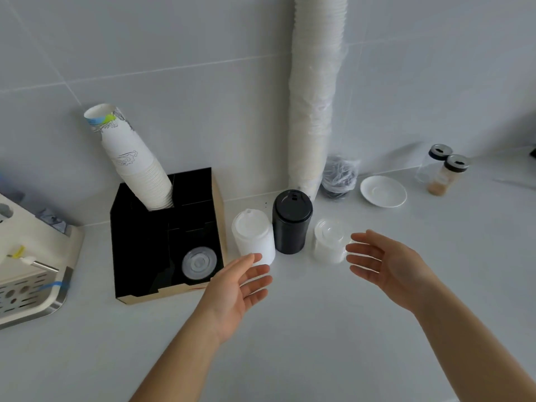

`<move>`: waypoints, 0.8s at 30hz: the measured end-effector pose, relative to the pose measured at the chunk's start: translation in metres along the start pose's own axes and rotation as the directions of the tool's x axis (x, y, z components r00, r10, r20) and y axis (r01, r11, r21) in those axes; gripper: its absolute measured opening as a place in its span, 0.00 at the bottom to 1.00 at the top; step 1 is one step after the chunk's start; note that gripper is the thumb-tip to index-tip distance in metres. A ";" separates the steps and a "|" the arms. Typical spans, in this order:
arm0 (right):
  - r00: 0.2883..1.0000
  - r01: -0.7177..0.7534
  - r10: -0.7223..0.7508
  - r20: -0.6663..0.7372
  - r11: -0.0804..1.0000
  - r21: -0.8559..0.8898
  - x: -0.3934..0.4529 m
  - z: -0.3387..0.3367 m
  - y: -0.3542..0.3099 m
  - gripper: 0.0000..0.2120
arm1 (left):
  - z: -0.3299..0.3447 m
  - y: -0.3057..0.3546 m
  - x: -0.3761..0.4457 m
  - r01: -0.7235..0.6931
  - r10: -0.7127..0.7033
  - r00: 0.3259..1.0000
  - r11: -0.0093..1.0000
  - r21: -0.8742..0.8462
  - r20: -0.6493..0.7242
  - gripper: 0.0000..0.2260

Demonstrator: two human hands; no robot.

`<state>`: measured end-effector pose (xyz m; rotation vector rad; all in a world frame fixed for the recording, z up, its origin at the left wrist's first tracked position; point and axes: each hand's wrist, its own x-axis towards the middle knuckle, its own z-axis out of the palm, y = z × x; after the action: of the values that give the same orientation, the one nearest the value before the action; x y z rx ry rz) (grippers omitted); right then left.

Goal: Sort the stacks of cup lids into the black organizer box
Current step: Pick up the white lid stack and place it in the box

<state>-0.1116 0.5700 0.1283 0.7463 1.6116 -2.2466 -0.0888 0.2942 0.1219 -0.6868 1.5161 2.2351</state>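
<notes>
So both hands are empty, fingers (255, 274) spread loose. Just past the left hand (232, 288) stands the frosted white stack of plastic lids (253, 236); the black lid stack (291, 221) sits between, the clear one (329, 240) touches the right hand (388, 265). Probably light, slick, wobbly, so I'd wrap low around the sides. The black organizer box (139, 242) waits left.

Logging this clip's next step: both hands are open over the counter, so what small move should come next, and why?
Probably closing the left hand round the white lid stack. Its fingertips are nearest that stack, which stands beside the black organizer box. Both hands are empty, and the right hand is open near the clear lid stack.
</notes>
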 end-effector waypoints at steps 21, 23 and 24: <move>0.996 0.013 -0.056 -0.068 0.858 -0.513 0.138 -0.048 0.010 0.18 | 0.094 -0.055 0.119 0.201 -0.181 0.979 0.895 0.399 -0.088 0.07; 0.998 -0.001 -0.031 -0.054 0.856 -0.517 0.147 -0.044 0.012 0.20 | 0.097 -0.059 0.132 0.225 -0.203 0.974 0.887 0.403 -0.098 0.05; 0.998 -0.001 -0.028 -0.047 0.856 -0.517 0.151 -0.042 0.013 0.20 | 0.099 -0.061 0.137 0.233 -0.210 0.973 0.887 0.400 -0.100 0.05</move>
<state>-0.2196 0.6162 0.0241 0.6436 2.1184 -1.6726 -0.1873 0.4111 0.0274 -0.7466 1.7594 1.6685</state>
